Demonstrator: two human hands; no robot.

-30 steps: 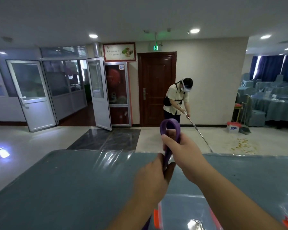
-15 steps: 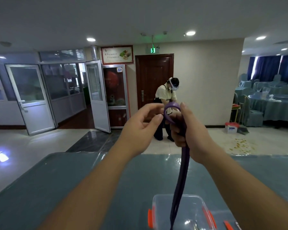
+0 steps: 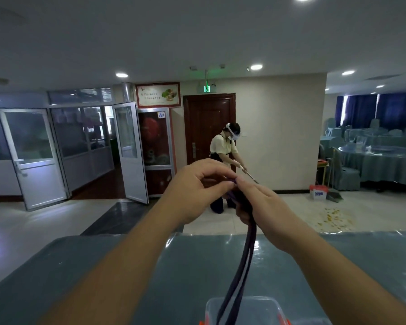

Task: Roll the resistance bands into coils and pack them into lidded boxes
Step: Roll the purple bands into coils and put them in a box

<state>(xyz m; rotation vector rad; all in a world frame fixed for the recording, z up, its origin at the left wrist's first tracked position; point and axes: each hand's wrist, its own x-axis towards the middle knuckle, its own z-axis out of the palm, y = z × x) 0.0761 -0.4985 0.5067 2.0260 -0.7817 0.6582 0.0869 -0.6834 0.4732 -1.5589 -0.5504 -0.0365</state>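
Wide dining hall behind, with a person [image 3: 225, 160] sweeping near a dark door [image 3: 209, 127] and scattered debris [image 3: 333, 218] on the floor to the right. Nearer, a bench [image 3: 80, 266] under a blue-grey cover and glossy plastic sheet, spanning the lower half of the view. At the bottom edge, a clear plastic box [image 3: 265, 308] with orange clips, lid state not readable from here. Rising out of that box region, a purple resistance band [image 3: 242, 273], doubled, two strands running close together, long axis near vertical, top end held up above the bench at the hands and lower end out of view below. Left hand [image 3: 192, 191] on the left of the band's top end, fingers curled, fingertips pinching the folded tip. Right hand [image 3: 263, 205] on the right and slightly lower, grip wrapped around the band just below the fold, the strands dropping straight down from under its palm. Both hands touching at the fingertips over the fold, about equally near the tip; the free length lying entirely below the grip. Probably the very start of a coil: first turn likely to be wound downward along the hanging strands, with slack needing to feed up from the box side. Risk of the small first fold springing open if either pinch loosens.
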